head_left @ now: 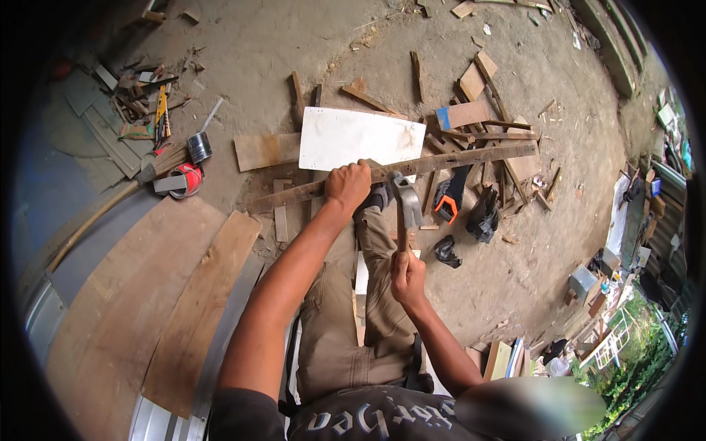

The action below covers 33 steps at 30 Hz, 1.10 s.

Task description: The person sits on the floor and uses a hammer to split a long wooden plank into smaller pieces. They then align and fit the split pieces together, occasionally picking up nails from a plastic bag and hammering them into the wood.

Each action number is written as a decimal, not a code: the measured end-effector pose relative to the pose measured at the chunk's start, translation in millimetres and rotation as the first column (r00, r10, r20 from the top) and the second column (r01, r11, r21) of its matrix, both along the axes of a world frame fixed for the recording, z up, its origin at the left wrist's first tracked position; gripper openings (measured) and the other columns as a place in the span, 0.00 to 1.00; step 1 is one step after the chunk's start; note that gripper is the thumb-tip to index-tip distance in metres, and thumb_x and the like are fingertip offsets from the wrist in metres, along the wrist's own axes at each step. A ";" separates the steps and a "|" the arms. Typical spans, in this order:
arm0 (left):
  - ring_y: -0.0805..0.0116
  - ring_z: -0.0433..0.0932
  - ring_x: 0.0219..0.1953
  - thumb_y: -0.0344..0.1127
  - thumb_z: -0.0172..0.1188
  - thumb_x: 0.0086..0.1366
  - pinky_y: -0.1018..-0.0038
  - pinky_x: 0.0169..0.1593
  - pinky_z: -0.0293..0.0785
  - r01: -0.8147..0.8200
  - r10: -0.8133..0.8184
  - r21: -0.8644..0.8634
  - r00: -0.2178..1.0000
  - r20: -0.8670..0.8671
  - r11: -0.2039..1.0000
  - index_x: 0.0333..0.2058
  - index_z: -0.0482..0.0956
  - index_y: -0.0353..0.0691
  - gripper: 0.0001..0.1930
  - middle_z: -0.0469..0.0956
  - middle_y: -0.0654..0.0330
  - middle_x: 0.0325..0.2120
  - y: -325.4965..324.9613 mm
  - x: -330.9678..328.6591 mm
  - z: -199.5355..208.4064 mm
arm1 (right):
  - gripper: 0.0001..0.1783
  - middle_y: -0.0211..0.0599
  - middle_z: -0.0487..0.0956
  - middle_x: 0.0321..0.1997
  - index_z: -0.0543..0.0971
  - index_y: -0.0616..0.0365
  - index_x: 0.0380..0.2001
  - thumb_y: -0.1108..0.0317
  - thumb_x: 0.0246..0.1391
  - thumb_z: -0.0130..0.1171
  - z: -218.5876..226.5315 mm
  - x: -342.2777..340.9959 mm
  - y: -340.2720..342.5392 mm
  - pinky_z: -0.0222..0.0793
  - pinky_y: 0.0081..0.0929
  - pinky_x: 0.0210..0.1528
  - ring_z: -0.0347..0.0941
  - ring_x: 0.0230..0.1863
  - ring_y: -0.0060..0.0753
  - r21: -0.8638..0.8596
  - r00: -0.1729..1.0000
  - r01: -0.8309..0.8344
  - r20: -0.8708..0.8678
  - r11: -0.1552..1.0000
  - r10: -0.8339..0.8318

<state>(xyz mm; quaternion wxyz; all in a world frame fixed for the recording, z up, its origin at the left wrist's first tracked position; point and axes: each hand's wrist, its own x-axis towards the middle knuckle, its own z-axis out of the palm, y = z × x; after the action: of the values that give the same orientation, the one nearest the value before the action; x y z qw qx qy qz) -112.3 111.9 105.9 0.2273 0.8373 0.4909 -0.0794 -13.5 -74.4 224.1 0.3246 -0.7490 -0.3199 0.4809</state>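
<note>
A long, narrow wooden plank (471, 156) lies crosswise ahead of my knees, and my left hand (348, 184) is closed round it left of its middle. My right hand (408, 278) grips the wooden handle of a claw hammer (404, 195). The hammer's metal head is at the plank, just right of my left hand; whether it touches cannot be made out. Behind the plank lies a white board (360, 137), partly covered by the plank and my left hand. Several small dark marks show along the plank's face.
Scrap wood (507, 136) is heaped at the right, near an orange-handled saw (446, 208) and black plastic bags (483, 214). To the left are a red paint can (190, 180), a dark can (199, 147), a broom (162, 160) and wide wooden boards (140, 279).
</note>
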 end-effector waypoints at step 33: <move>0.53 0.85 0.27 0.29 0.53 0.59 0.62 0.29 0.82 -0.022 0.021 -0.031 0.999 -0.026 0.999 0.30 0.79 0.37 0.06 0.83 0.47 0.24 1.7 -3.5 -0.8 | 0.24 0.41 0.67 0.13 0.70 0.63 0.26 0.53 0.68 0.44 -4.1 7.3 9.9 0.61 0.33 0.21 0.65 0.14 0.38 0.085 0.987 -0.067 0.153 0.994 0.053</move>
<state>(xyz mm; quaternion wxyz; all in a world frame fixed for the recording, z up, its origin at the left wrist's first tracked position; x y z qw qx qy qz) -115.8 113.6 105.1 0.2350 0.8273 0.5013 -0.0955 -6.2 -64.5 220.0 0.3184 -0.7577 -0.3872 0.4179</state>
